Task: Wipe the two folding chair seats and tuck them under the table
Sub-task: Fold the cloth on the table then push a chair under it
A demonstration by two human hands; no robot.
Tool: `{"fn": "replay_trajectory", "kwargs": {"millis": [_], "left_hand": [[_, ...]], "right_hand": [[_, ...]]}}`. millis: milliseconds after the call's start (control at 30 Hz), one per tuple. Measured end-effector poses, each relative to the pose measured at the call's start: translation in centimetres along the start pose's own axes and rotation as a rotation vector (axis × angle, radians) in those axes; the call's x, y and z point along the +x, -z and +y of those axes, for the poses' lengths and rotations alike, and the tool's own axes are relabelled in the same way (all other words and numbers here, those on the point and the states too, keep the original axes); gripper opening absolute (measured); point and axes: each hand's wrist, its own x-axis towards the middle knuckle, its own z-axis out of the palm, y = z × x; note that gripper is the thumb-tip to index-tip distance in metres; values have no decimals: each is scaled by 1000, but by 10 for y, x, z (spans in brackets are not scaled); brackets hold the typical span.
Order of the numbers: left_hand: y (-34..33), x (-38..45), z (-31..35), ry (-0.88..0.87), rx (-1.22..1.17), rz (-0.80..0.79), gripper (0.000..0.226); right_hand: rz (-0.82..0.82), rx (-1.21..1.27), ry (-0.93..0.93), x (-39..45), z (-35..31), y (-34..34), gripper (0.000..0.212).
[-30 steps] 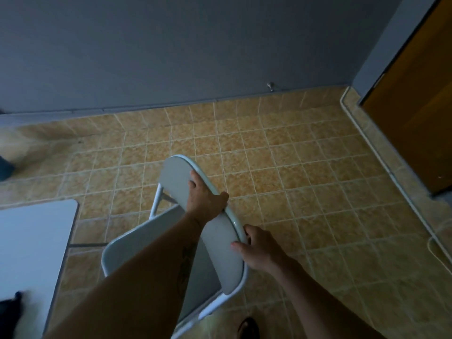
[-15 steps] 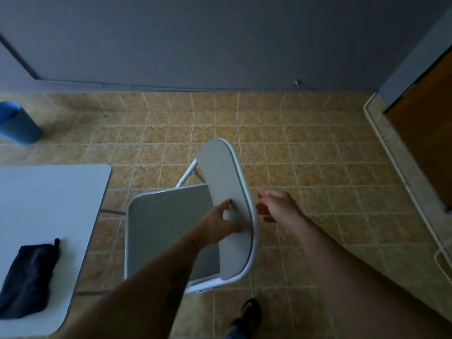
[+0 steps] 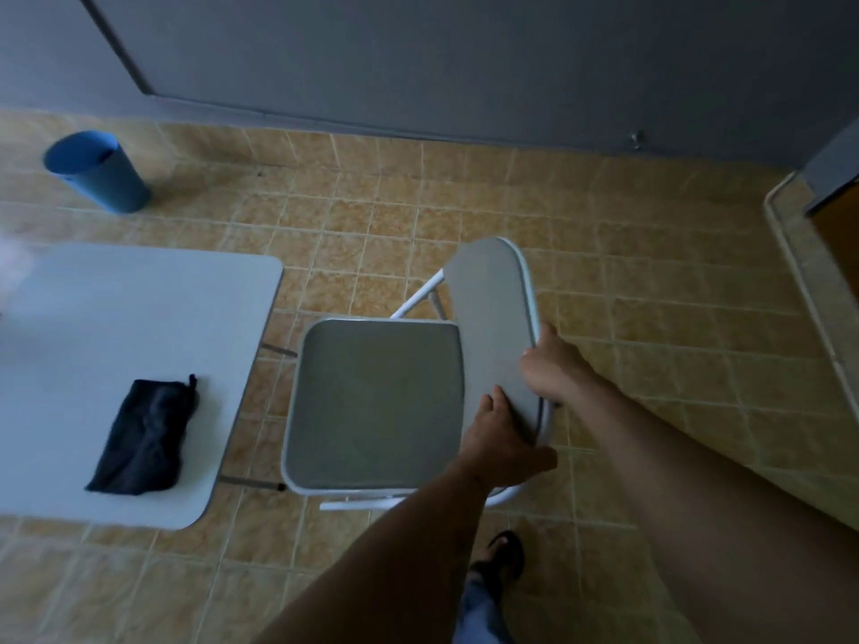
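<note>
A folding chair stands unfolded on the tiled floor, its grey seat (image 3: 376,402) facing the white table (image 3: 116,327) at the left. Its grey backrest (image 3: 495,327) in a white frame is at the right. My left hand (image 3: 499,450) grips the near end of the backrest. My right hand (image 3: 555,367) holds the backrest's outer rim a little farther along. A dark folded cloth (image 3: 146,441) lies on the table near its right edge. Only one chair is in view.
A blue bin (image 3: 95,172) stands on the floor by the grey wall at the back left. A wooden door (image 3: 841,230) is at the far right, beyond a raised floor edge. My sandalled foot (image 3: 502,557) is just behind the chair.
The chair has turned and come closer to the table, its seat now flat and facing it. My right hand, open half a second ago, has closed on the backrest rim. My view swung left.
</note>
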Motion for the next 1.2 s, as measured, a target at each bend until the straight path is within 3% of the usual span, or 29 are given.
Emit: {"fn": "replay_trajectory", "kwargs": {"millis": [267,600,767,1200], "left_hand": [[33,-23,-29,-13,19,44,109],[71,-20,-43,-42,27,104,99],[88,-20,-60,-47,18,190,73],[118,-37,-110,97,0,194,100]], "right_hand": [[-19,166,27,-13,-17,-23,25],[73,226,72,-6,-52,-45,31],[56,274,88,1,-74,-54,33],[-32,305,130,-21,-119,-86,45]]}}
